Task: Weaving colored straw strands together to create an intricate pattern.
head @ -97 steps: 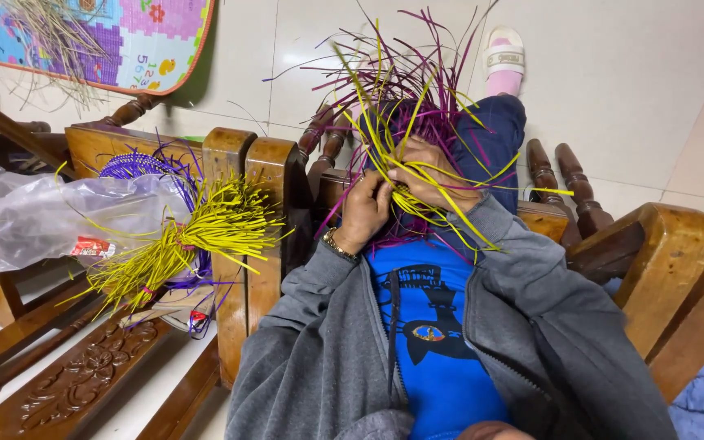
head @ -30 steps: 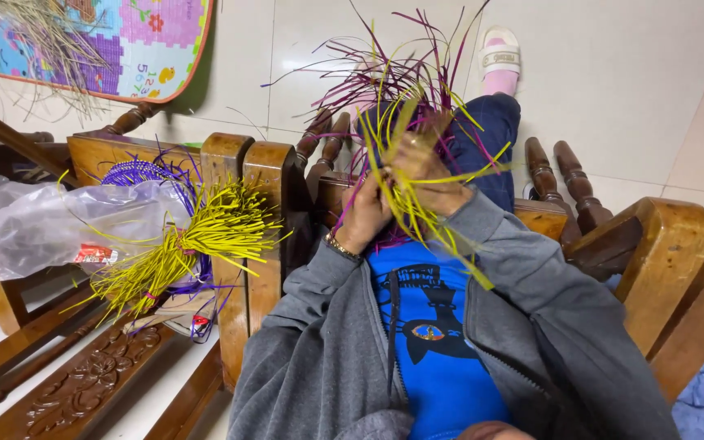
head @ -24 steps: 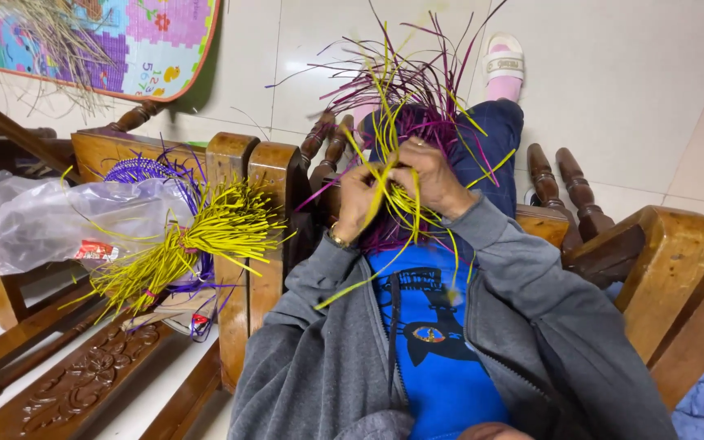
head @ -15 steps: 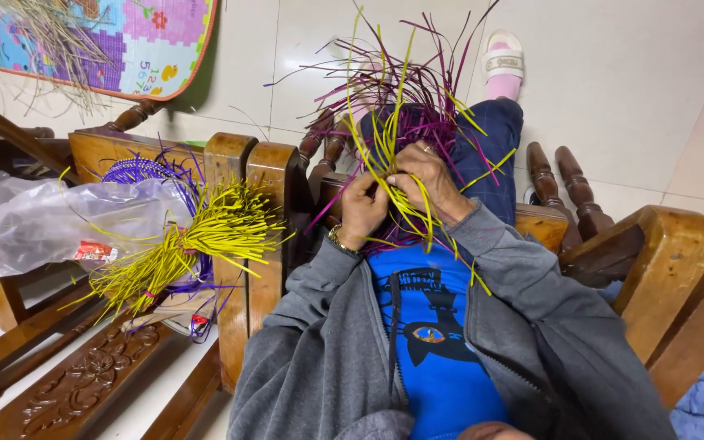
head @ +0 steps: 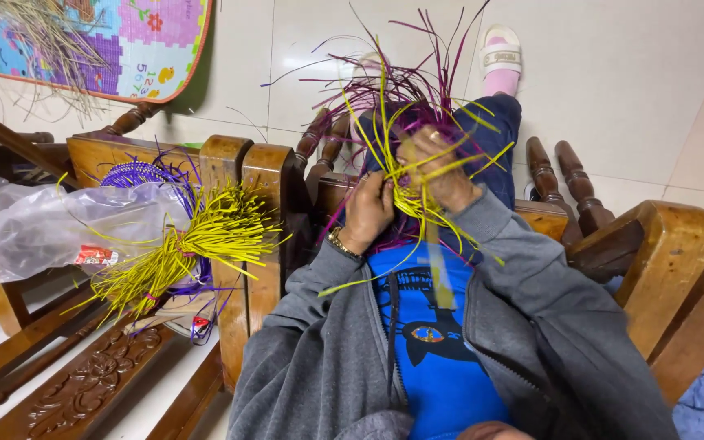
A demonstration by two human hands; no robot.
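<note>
A half-woven piece of purple and yellow strips (head: 405, 122) sits on the person's lap, over the knee of the blue trousers, its loose ends fanning upward and outward toward the tiled floor (head: 629, 90). The left hand (head: 366, 213) is closed on the near edge of the weave, fingers curled around a cluster of yellow strips, with a metal bracelet at the wrist. The right hand (head: 443, 167) is closed too, pinching yellow strips against the work just beside the left hand; a ring shows on one finger. One yellow strip (head: 437, 261) trails down blurred over the blue shirt (head: 437, 358), and another juts out to the left across the grey jacket sleeve (head: 311, 326).

The person sits in a carved wooden chair (head: 662, 253), whose armrests frame the lap on both sides. One foot in a pink sock and white sandal (head: 502, 57) rests on the floor beyond the weave.

On the neighbouring wooden seat to the left lies a tied bundle of yellow strips (head: 197, 244), its ends splayed toward the armrest. Partly under it is a purple woven disc (head: 136, 173), and a crumpled clear plastic bag (head: 59, 224) lies over both, well apart from the hands. A colourful foam play mat (head: 136, 41) with loose pale fibres on it lies at the upper left corner.
</note>
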